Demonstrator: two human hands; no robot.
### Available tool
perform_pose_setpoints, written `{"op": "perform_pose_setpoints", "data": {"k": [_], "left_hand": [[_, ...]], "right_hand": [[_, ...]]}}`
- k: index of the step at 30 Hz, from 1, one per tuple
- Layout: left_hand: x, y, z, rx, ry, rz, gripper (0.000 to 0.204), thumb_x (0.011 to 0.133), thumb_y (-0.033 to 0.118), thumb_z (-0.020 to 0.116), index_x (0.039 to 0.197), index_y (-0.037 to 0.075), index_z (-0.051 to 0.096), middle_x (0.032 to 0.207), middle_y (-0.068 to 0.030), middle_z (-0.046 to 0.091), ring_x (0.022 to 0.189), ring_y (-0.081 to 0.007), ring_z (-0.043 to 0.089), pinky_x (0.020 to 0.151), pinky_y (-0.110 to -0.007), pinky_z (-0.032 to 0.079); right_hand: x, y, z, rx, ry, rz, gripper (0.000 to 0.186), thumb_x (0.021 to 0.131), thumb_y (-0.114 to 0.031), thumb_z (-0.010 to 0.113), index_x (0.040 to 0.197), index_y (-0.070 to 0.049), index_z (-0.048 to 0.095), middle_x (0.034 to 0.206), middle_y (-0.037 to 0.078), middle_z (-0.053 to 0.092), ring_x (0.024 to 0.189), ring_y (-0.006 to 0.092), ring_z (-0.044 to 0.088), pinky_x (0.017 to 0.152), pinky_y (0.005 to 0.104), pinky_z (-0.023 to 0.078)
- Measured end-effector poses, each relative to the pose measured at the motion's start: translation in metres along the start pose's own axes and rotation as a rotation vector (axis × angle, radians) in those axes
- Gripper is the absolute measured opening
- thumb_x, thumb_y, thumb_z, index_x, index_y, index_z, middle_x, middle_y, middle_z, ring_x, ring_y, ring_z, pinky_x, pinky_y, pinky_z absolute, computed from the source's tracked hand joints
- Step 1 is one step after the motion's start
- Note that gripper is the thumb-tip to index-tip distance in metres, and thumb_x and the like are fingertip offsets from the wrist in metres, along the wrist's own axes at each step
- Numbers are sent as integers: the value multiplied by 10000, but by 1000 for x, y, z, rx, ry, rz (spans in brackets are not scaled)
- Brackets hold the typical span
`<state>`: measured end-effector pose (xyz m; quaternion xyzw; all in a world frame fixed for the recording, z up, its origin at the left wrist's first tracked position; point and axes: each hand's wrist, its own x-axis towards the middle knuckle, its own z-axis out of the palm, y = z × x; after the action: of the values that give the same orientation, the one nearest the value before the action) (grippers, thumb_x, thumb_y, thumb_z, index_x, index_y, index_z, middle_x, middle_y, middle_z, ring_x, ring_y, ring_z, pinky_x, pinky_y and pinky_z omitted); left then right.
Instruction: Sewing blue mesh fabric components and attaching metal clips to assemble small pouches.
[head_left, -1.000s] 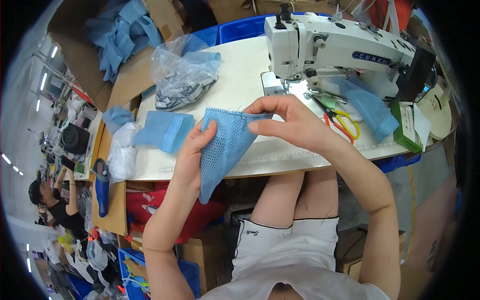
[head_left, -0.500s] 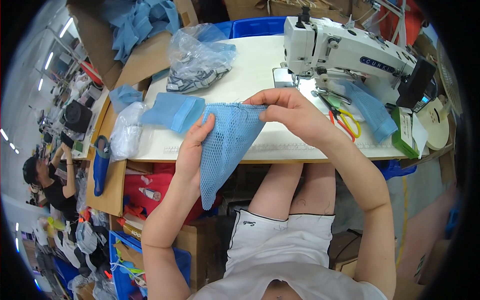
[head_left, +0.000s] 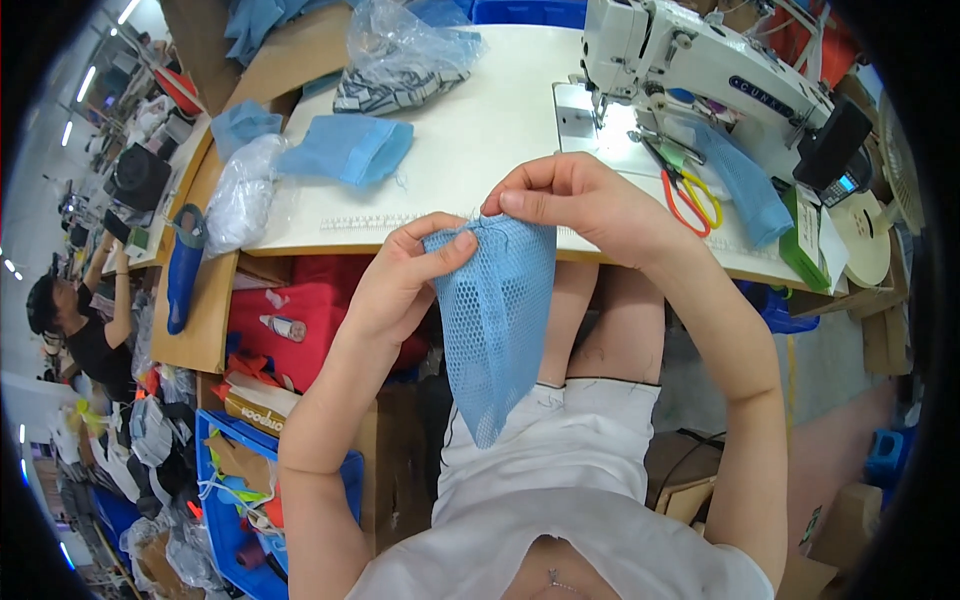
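Note:
A light-blue mesh bag hangs over my lap, its stitched top edge upward and its narrow end down. My left hand is closed on its upper left edge, thumb lying on the front. My right hand is pinched just above the seam, where loose thread ends show. Whether thread or mesh is between those fingertips is too small to tell. On the table beyond lies another blue mesh piece; a further mesh piece lies by the sewing machine.
Red- and yellow-handled scissors lie right of my right hand, near a green box. Clear plastic bags, one wrapping patterned fabric, sit on the white table. A blue crate stands low left. Another person works far left.
The mesh bag has come down and closer to my body, its tip now over my shorts. My left hand moved up to its top edge; my right fingertips shifted left along the seam.

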<state>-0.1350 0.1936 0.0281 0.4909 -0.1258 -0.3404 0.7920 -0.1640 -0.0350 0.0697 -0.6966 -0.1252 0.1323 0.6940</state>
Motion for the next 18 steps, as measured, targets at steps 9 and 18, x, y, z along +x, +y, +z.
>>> {"op": "perform_pose_setpoints", "data": {"k": [9, 18], "left_hand": [[-17, -27, 2, -124, -64, 55, 135, 936, 183, 643, 990, 59, 650, 903, 0, 676, 823, -72, 621, 776, -223, 479], [-35, -33, 6, 163, -248, -63, 296, 922, 243, 671, 1045, -25, 689, 921, -37, 699, 837, -84, 624, 804, -252, 495]], "right_hand": [[-30, 20, 16, -90, 56, 99, 250, 918, -255, 678, 896, -7, 674, 814, -19, 649, 760, 38, 560, 706, 190, 456], [-50, 35, 19, -205, 69, 30, 236, 946, -250, 636, 987, -18, 656, 885, -9, 644, 831, 59, 564, 779, 220, 462]]}}
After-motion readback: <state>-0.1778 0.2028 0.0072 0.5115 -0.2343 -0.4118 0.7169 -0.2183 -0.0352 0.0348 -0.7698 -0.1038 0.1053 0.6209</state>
